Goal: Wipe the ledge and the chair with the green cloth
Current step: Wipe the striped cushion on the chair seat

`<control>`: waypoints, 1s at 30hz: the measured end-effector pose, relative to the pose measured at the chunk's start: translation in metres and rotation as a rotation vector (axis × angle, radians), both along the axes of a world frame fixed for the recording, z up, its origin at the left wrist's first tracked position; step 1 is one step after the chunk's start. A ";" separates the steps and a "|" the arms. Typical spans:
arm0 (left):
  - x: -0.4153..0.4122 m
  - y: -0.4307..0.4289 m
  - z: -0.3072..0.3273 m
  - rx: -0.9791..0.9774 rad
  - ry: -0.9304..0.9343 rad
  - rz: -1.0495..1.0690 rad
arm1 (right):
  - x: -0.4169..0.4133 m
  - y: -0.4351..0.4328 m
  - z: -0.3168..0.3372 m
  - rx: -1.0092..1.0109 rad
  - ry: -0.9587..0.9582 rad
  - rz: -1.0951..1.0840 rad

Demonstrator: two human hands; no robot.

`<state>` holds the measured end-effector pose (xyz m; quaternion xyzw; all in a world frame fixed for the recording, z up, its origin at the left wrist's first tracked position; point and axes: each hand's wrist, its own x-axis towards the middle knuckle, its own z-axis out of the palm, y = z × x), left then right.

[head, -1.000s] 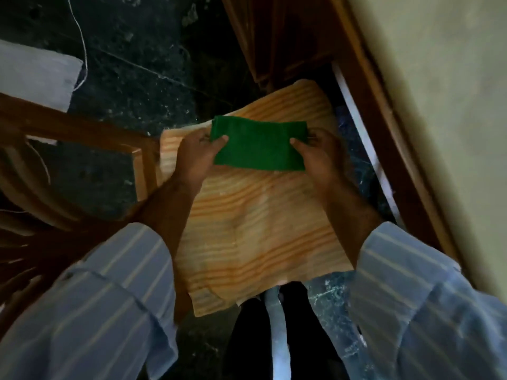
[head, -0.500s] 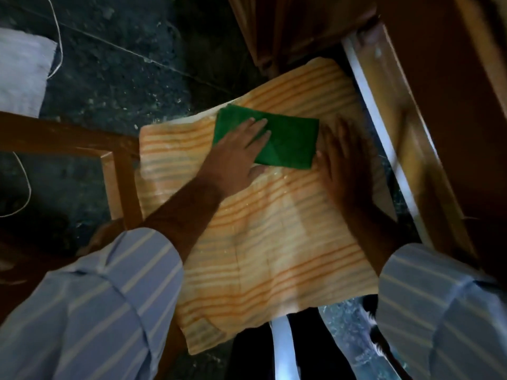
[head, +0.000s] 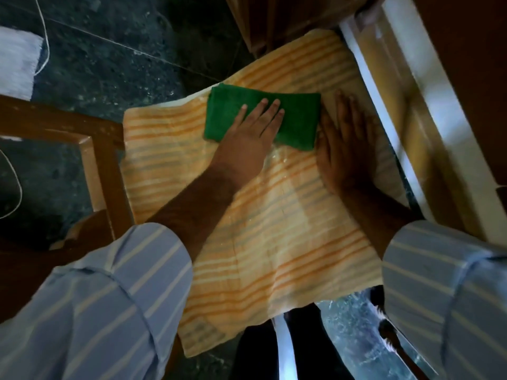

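Observation:
The green cloth (head: 300, 119) lies folded on the far part of the chair seat, which is covered by an orange-striped fabric (head: 274, 242). My left hand (head: 252, 135) lies palm down on the cloth with its fingers stretched out and its thumb hidden. My right hand (head: 343, 144) rests flat on the striped fabric, touching the cloth's right edge. The chair's brown wooden frame (head: 93, 165) shows at the left. A pale wooden ledge (head: 411, 119) runs along the right side of the seat.
Dark stone floor (head: 109, 64) lies beyond the chair. A white fabric piece (head: 16, 61) and a thin white cord (head: 45, 37) are at the upper left. Brown wooden furniture (head: 274, 17) stands just past the seat. My striped sleeves fill the lower corners.
Both hands let go of the lifted cloth and laid it on the seat. My left hand moved onto it; my right hand went flat beside it.

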<state>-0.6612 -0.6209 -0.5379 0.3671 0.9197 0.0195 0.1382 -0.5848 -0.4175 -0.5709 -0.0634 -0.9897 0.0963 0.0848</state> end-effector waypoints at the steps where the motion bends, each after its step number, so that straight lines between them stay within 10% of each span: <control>1: 0.003 0.001 0.001 0.012 -0.010 0.019 | 0.000 0.000 0.001 -0.003 -0.009 -0.002; 16: 0.270 -0.044 0.037 0.176 -0.337 0.324 | 0.002 -0.004 0.013 0.052 -0.150 -0.010; 21: 0.248 -0.071 0.079 0.305 -0.590 0.584 | 0.003 -0.006 0.008 0.058 -0.098 -0.019; 26: 0.109 -0.103 0.110 0.525 -0.045 0.997 | 0.003 -0.004 0.005 0.071 -0.110 -0.027; 30: 0.011 -0.103 0.098 0.612 0.197 0.809 | 0.002 -0.004 0.004 0.060 -0.147 -0.037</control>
